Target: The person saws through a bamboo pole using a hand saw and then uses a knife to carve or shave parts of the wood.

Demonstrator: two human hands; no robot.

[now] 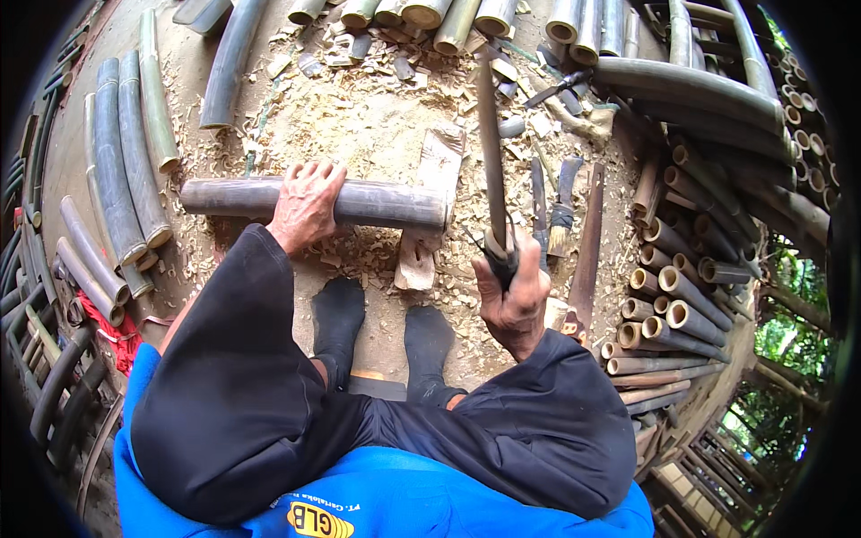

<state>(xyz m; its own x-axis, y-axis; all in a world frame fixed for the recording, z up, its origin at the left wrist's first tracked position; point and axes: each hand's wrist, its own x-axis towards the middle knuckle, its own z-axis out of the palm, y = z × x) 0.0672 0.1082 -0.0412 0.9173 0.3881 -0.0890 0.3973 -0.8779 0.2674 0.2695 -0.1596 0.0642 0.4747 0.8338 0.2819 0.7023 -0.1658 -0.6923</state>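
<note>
A dark bamboo segment (386, 204) lies crosswise before my feet, its right end resting on a pale wooden block (415, 262). Over its middle, my left hand (308, 199) is closed, fingers bent round the far side. To the right, my right hand (517, 300) grips the dark handle of a long-bladed machete (491, 152). The blade points upward and away, to the right of the bamboo's end and apart from it. Part of the machete handle is hidden inside my fist.
Wood shavings (350, 125) cover the ground. A handsaw (588, 242) and a brush-like tool (565, 202) lie right of the machete. Cut bamboo pieces (691, 323) are stacked at the right; more bamboo poles (112, 170) lie at the left. My feet (338, 314) are close by.
</note>
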